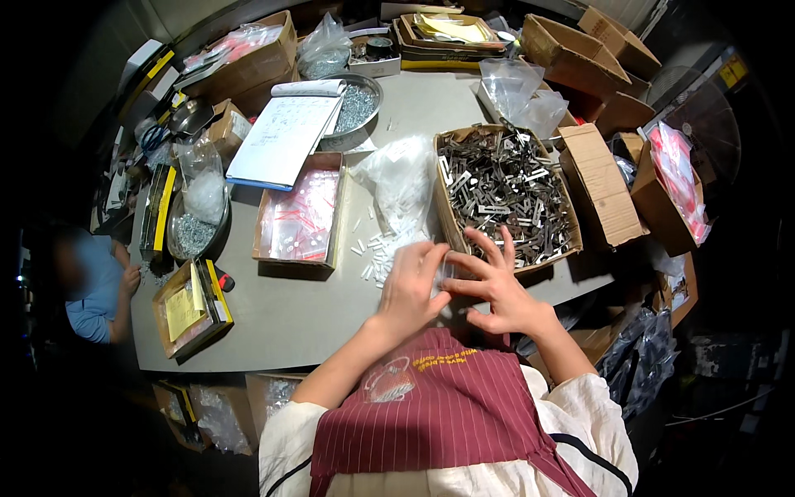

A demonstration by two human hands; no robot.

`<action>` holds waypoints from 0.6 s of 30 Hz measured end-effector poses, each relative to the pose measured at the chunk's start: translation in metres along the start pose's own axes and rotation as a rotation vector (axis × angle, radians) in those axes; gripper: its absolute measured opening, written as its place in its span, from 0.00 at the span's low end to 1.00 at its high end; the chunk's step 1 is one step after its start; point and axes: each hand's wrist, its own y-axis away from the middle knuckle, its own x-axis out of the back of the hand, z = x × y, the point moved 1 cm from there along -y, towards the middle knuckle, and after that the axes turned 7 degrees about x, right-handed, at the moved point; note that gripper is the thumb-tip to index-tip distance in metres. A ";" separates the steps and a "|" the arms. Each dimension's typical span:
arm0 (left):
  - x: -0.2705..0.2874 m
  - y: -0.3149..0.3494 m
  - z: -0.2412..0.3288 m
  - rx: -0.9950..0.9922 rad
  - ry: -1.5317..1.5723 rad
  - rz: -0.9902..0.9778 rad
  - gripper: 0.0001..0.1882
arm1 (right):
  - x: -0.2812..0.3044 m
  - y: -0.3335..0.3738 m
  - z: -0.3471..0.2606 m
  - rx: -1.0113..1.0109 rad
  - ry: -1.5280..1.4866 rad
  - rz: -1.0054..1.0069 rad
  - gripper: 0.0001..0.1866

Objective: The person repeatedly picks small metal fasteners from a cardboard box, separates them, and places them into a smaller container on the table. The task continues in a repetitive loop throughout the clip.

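My left hand (407, 288) is closed, fingertips pressed around what looks like a small clear plastic bag (442, 273); its outline is blurred. My right hand (498, 288) meets it from the right, its fingers spread and some tips at the bag. Just beyond my right hand is a cardboard box (445, 217) filled with dark and silvery slotted metal pieces (505, 182). Beside my left hand lie small white plastic sticks (378, 258), spilling from a large clear bag (404, 178).
An open box of small red-edged clear bags (302, 217) stands left of centre, under a notepad (290, 132). Metal bowls of screws (356, 108) sit farther back. A shallow box with a yellow note (184, 313) is near left. Cardboard boxes (603, 184) line the right. Another person (93, 286) is at far left.
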 end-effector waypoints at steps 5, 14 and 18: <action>-0.007 0.001 -0.026 0.013 -0.084 -0.108 0.19 | -0.005 -0.016 0.011 0.141 -0.057 -0.120 0.23; -0.011 0.017 -0.053 0.229 0.084 -0.050 0.09 | 0.025 -0.061 0.177 -0.290 0.448 0.260 0.09; -0.011 0.021 -0.058 0.311 0.101 -0.092 0.09 | 0.017 -0.069 0.207 -0.263 0.619 0.104 0.10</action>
